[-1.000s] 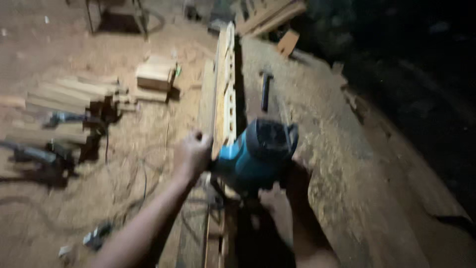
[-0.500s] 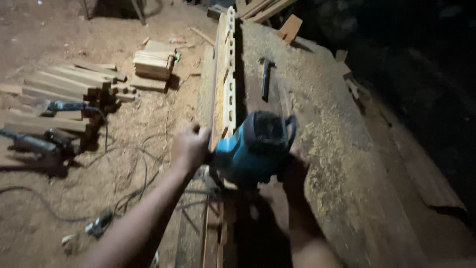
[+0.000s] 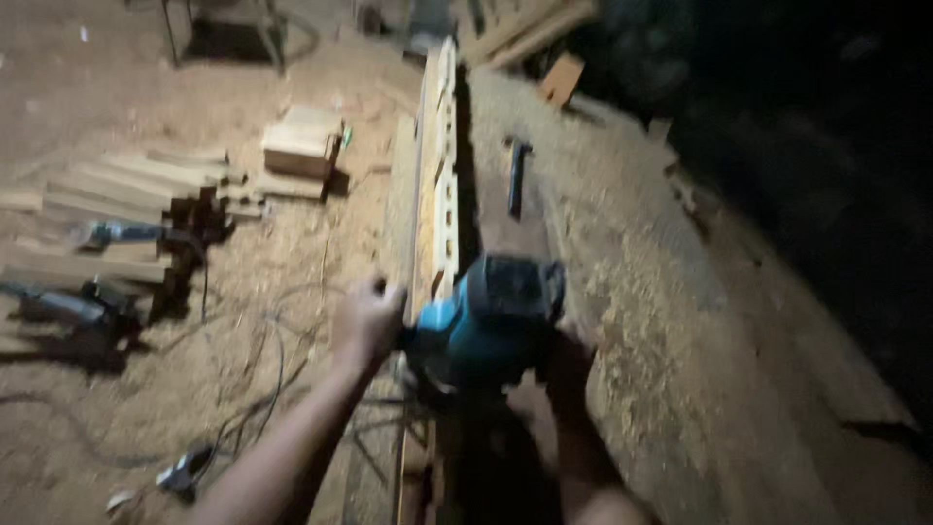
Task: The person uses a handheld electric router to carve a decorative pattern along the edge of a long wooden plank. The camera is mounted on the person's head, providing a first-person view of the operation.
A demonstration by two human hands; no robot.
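Sawdust covers the dim workshop floor [image 3: 126, 408] and the broad workbench [image 3: 680, 389] alike, with only the middle of the scene lit. At the centre sits a teal power tool [image 3: 491, 326], bulky and motor-housed, pressed against the near end of a long notched timber frame [image 3: 437, 185] that stands on edge and runs away along the bench. The left hand [image 3: 364, 326] is closed around a grip on the tool's left side, fingers wrapped tight. The right hand [image 3: 569, 355] lies in shadow against the tool's right flank; it seems to clasp the body, though the picture is too dark and blurred to show how the fingers sit.

Judging by the posture, the step in hand is working the tool along the frame's edge, begun at the near end with most of the length ahead. Any further pass calls for both hands steady, the tool's base flat on the wood, and the cable [image 3: 262, 369] that trails over the floor kept away from the working face.

Farther out, a dark hammer [image 3: 517, 175] lies on the bench just right of the frame. On the floor to the left are a stack of wooden slats [image 3: 126, 185], a pale wood block [image 3: 301, 146], and two other power tools [image 3: 68, 306] lying near the slats. Offcuts [image 3: 562, 78] rest at the bench's far end.
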